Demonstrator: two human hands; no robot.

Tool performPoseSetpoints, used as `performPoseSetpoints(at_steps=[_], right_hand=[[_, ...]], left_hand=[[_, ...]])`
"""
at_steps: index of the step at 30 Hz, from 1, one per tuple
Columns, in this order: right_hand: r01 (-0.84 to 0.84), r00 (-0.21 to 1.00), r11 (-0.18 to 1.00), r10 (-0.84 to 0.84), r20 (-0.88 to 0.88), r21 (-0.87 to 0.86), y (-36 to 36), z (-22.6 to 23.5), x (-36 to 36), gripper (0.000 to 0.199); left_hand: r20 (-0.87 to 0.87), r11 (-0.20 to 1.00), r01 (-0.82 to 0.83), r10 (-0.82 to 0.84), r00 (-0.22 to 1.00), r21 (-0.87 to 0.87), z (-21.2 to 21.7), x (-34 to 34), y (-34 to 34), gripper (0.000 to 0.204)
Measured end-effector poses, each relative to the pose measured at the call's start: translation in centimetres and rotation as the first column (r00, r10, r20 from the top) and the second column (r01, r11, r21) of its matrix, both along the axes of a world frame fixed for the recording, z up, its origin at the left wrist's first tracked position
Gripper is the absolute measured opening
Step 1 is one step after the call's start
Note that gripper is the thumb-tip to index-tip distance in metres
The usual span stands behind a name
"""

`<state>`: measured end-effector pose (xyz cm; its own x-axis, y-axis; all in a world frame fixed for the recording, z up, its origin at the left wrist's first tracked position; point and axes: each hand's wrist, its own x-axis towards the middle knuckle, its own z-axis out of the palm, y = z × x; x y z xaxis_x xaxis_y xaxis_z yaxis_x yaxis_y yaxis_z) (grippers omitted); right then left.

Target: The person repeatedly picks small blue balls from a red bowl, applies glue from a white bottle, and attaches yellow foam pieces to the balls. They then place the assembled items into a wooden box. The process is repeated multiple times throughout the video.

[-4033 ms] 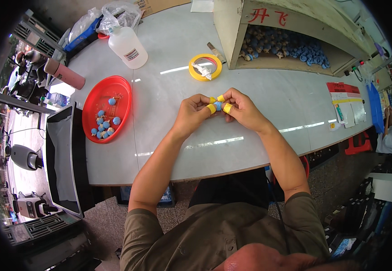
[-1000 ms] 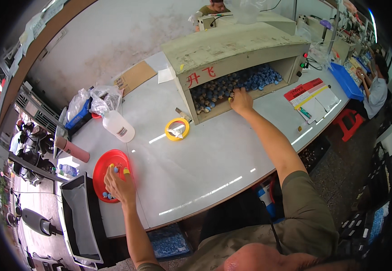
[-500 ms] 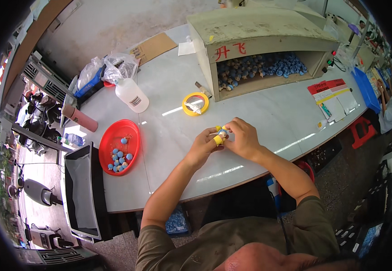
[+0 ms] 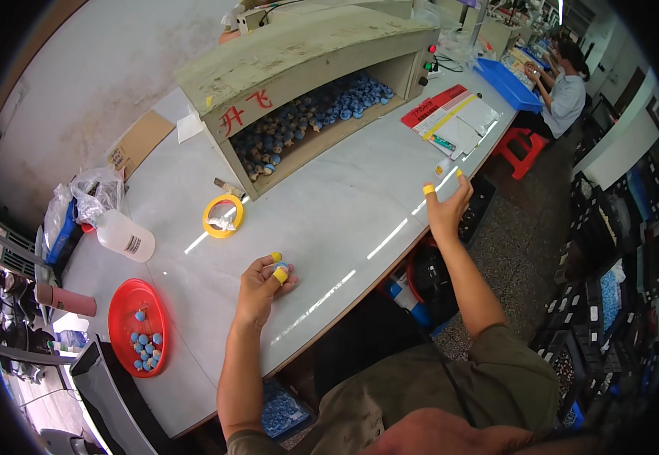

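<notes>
Whereas both hands met over the tabletop [image 4: 329,220] half a second ago, the right hand [image 4: 445,208] has swung away, fingers spread empty; the left hand [image 4: 263,284] pinches a small blue piece [image 4: 280,267] near the tabletop's middle

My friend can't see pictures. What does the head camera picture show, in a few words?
A person sits at a pale table, the left hand holding a small blue part and the right hand raised open near the table's edge, both with yellow fingertip covers. A red tray of blue parts, a yellow tape ring, a white bottle and an open box of blue parts lie around.
</notes>
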<state>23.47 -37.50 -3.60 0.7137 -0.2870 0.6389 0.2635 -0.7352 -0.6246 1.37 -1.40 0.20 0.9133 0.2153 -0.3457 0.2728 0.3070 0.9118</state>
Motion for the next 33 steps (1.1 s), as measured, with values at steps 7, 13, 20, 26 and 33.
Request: performPoseSetpoints(at_steps=[7,13,20,26,33], right_hand=[[-0.011,0.968,0.949,-0.069,-0.242,-0.316,-3.5,-0.8,8.7,0.045],[-0.691,0.566,0.511,0.822,-0.058,0.511,8.7,-0.2,2.3,0.030],[-0.881,0.205,0.271,0.957,-0.204,0.389,16.0,4.1,-9.7,0.038],[-0.964,0.169,0.160,0.985,0.024,0.210,16.2,2.0,-11.0,0.030],[-0.989,0.142,0.138,0.982,0.124,0.045,16.8,1.3,-11.2,0.027]], left_hand=[[-0.042,0.995,0.088,-0.090,0.995,-0.051,-0.4,-0.3,0.2,0.033],[-0.050,0.984,0.106,-0.114,0.992,-0.143,-0.4,-0.4,1.0,0.038],[-0.071,0.988,0.121,-0.128,0.989,-0.098,-0.4,-0.3,1.4,0.041],[-0.049,0.978,0.156,-0.164,0.985,-0.137,-0.6,-0.3,1.7,0.041],[-0.039,0.956,0.279,-0.283,0.958,-0.088,-0.6,-0.3,1.8,0.043]])
